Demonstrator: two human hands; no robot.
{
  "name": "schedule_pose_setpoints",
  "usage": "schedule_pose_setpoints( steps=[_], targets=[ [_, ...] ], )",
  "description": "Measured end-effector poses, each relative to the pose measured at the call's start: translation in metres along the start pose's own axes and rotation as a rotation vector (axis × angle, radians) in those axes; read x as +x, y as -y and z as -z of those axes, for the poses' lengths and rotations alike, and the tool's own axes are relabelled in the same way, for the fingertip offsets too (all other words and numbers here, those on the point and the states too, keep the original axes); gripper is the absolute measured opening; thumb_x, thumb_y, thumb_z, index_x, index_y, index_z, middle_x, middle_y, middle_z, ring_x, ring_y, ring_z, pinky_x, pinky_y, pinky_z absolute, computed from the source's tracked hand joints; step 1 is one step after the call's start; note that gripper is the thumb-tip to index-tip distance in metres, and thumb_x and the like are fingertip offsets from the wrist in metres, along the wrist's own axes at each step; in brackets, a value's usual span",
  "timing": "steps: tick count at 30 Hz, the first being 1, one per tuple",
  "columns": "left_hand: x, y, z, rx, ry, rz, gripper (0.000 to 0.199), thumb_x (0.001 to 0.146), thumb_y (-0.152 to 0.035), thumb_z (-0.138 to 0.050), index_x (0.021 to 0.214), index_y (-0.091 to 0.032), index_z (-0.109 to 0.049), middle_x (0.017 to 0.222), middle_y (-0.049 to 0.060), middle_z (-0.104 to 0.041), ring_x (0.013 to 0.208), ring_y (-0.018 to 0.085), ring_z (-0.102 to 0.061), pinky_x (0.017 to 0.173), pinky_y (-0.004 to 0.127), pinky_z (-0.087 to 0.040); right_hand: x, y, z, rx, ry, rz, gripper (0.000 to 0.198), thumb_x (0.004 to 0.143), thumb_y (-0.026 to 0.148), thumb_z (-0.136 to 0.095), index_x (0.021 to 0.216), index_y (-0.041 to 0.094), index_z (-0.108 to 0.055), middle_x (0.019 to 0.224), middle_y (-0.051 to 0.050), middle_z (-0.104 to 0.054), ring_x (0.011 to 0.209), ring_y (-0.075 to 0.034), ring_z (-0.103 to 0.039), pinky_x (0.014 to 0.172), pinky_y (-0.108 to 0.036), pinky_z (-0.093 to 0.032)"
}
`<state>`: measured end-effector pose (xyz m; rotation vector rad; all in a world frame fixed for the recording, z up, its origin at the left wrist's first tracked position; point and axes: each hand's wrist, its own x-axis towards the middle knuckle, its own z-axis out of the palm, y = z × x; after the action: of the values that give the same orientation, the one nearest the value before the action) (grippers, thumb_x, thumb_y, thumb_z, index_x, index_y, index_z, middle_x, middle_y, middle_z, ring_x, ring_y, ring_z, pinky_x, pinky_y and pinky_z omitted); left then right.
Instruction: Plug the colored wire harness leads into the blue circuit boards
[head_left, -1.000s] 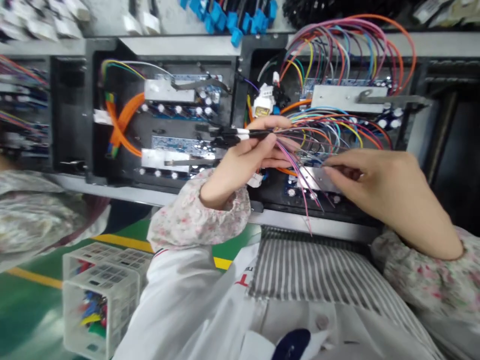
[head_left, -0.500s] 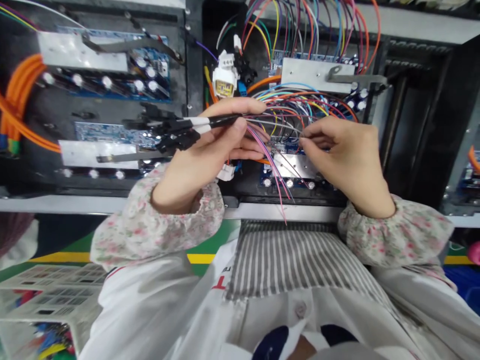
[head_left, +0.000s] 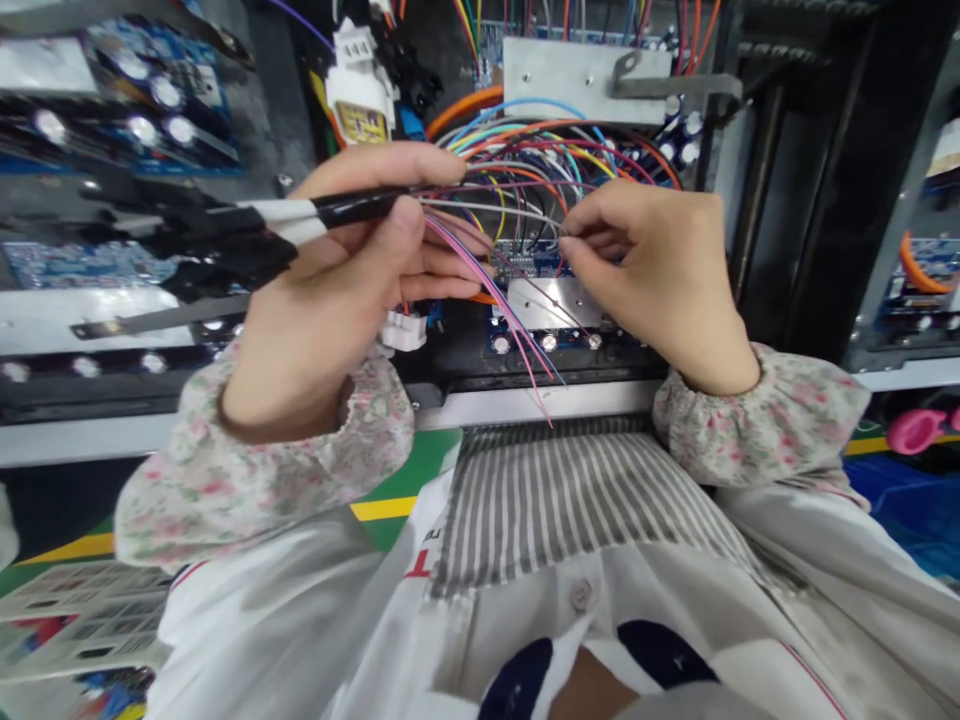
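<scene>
My left hand is closed on a wire harness, its black-taped part lying under the thumb. Black connectors and white tape on the harness stick out to the left of that hand. Loose pink and purple wires fan from under the thumb down toward the bench edge. My right hand pinches a thin grey wire between thumb and fingertips, stretched across from the harness. Behind and between the hands arcs a bundle of coloured wires. Below it lies a blue circuit board with a metal heat-sink plate.
Another metal plate with a clamp lever sits at the back. White connectors stand behind my left hand, and one lies below it. More circuit boards are at left. A white crate is at lower left.
The view has shifted, so the bench and both hands appear further left and higher. The left hand keeps the harness and the right hand keeps its pinch on the wire.
</scene>
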<state>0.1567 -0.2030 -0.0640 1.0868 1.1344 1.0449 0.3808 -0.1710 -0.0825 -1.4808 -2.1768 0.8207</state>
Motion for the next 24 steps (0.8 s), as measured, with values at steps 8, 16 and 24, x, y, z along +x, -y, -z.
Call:
schedule_pose_setpoints(
  steps=[8,16,24],
  targets=[
    [0.003,0.004,0.003,-0.019,0.004,-0.001,0.023,0.089,-0.042,-0.073,0.107,-0.028,-0.072,0.089,-0.001,-0.078,0.076,0.016,-0.077,0.072,0.026,-0.066,-0.013,0.008,0.010,-0.014,-0.003,0.156,0.015,0.087,0.027,-0.074,0.075,0.022,-0.067,0.072,0.000,-0.070,0.067,-0.018,-0.065,0.066,-0.032,-0.047],
    [-0.001,-0.002,-0.001,0.044,-0.039,0.039,0.026,0.089,-0.044,-0.072,0.108,-0.027,-0.070,0.096,0.002,-0.076,0.079,0.019,-0.077,0.075,0.030,-0.065,-0.010,0.009,0.005,0.137,-0.211,0.117,0.009,0.086,0.018,-0.066,0.083,0.026,-0.069,0.079,0.003,-0.073,0.071,-0.016,-0.069,0.069,-0.029,-0.056],
    [-0.001,-0.004,-0.003,0.034,-0.044,0.026,0.023,0.093,-0.040,-0.068,0.110,-0.024,-0.069,0.088,0.001,-0.077,0.075,0.017,-0.076,0.071,0.029,-0.066,-0.001,0.000,-0.005,0.093,-0.107,0.091,0.011,0.089,0.018,-0.061,0.084,0.026,-0.065,0.084,-0.001,-0.075,0.077,-0.018,-0.071,0.076,-0.030,-0.057]
  ],
)
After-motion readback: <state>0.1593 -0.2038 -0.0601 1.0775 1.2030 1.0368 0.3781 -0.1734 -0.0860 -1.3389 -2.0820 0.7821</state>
